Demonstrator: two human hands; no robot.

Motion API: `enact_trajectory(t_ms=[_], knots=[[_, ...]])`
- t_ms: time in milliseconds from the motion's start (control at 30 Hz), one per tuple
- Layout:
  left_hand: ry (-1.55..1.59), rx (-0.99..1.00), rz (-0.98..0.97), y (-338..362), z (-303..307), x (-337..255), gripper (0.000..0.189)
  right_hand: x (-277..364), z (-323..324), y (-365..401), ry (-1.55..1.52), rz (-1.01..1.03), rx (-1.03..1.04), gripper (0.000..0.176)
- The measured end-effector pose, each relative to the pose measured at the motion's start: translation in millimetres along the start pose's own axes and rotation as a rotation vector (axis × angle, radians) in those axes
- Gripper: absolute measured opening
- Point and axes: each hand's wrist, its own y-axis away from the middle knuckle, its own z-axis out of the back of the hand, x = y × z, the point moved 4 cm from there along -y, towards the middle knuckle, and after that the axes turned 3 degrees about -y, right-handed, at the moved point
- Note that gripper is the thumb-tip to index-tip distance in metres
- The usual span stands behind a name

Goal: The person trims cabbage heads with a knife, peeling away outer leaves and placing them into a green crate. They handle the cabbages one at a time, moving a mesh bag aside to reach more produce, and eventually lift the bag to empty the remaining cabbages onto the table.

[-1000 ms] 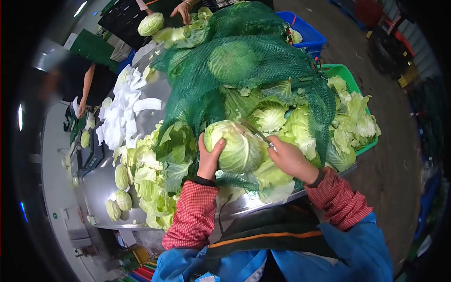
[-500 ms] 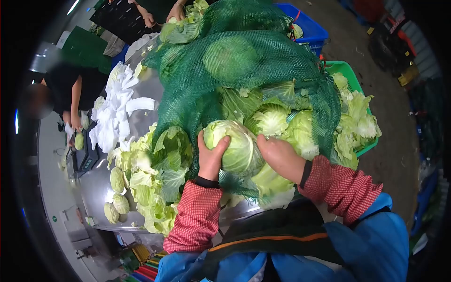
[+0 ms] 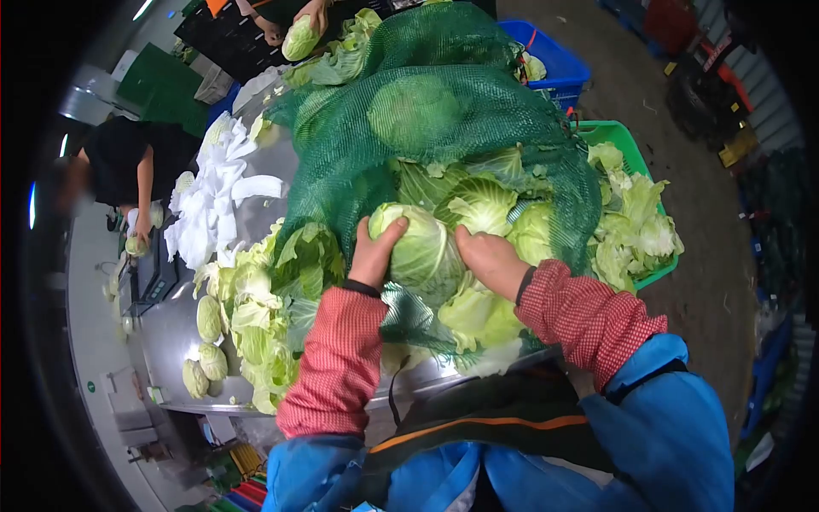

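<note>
two hands at one large cabbage, on a table deep in leaves

taking the cabbage in hand as the middle of the clock, with twelve straight ahead of the worker: the steel table (image 3: 166,337) is the biggest thing here, spreading out toward nine. over it, from eleven round to two, sprawls a green mesh sack (image 3: 516,119) with cabbages showing through. a co-worker in dark clothes (image 3: 124,162) bends between nine and ten. a green basket (image 3: 636,152) heaped with leaves stands between two and three; a blue crate (image 3: 565,84) sits farther off at one. loose leaves (image 3: 256,316) pile up at eight, and a white heap (image 3: 205,213) lies just past nine.

the large cabbage (image 3: 420,256) sits at the sack's near edge. the left hand (image 3: 375,252) cups its nine o'clock side, thumb spread over the top. the right hand (image 3: 493,260) is curled against its three o'clock side; its fingers are hidden, so i can't tell if it grips anything. at eleven, another person's hand (image 3: 316,15) holds a small cabbage (image 3: 299,40). three more little heads (image 3: 212,362) rest at eight, beyond the leaves.
</note>
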Motion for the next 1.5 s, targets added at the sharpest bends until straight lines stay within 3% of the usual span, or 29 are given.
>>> enact_trajectory(t_ms=[67, 100, 200, 233, 333, 400, 467, 500, 633, 767, 967, 1133, 1333, 1400, 1500], knots=[[0.015, 0.063, 0.026, -5, 3, 5, 0.107, 8, 5, 8, -0.047, -0.041, 0.033, 0.019], [-0.123, -0.017, -0.009, 2, 3, -4, 0.107, 15, 8, 6, -0.047, -0.076, 0.070, 0.020], [-0.669, -0.242, -0.414, 26, -8, -25, 0.107, 29, 19, 8, -0.038, -0.147, 0.184, 0.022], [-0.870, -0.274, -0.247, 40, -20, -27, 0.104, 34, 19, 9, -0.035, -0.158, 0.205, 0.022], [-0.869, -0.212, -0.249, 24, -2, -21, 0.100, 29, 7, 1, -0.008, -0.112, 0.139, 0.022], [-0.680, -0.112, -0.257, -13, 26, 6, 0.099, 18, -6, -3, -0.017, -0.019, 0.044, 0.021], [-0.850, -0.238, -0.218, 3, 7, -23, 0.099, -1, -10, -11, -0.043, 0.124, -0.057, 0.019], [-0.892, -0.244, -0.167, 1, -3, -30, 0.099, -6, -10, -18, 0.041, 0.083, -0.016, 0.016], [-0.705, 0.087, -0.223, -20, 5, -26, 0.100, 17, -13, 9, 0.001, -0.057, 0.065, 0.016], [-0.867, 0.014, -0.260, -26, 5, -21, 0.099, -5, -13, 6, -0.051, 0.035, 0.046, 0.020], [-0.646, 0.163, -0.217, -19, 12, -28, 0.099, 15, -16, 15, 0.028, 0.008, -0.026, 0.020], [-0.729, 0.075, -0.195, -39, 18, -20, 0.096, 1, -8, -2, 0.067, 0.011, -0.099, 0.024], [-0.762, 0.209, -0.273, -30, 5, -29, 0.096, 14, -20, 19, -0.011, -0.087, 0.032, 0.024], [-0.628, 0.203, -0.220, -36, 4, -31, 0.095, -5, -24, 6, -0.034, -0.066, 0.033, 0.025], [-0.572, 0.257, -0.231, -20, 11, -30, 0.093, -25, -37, -7, -0.194, -0.055, 0.267, 0.032]])
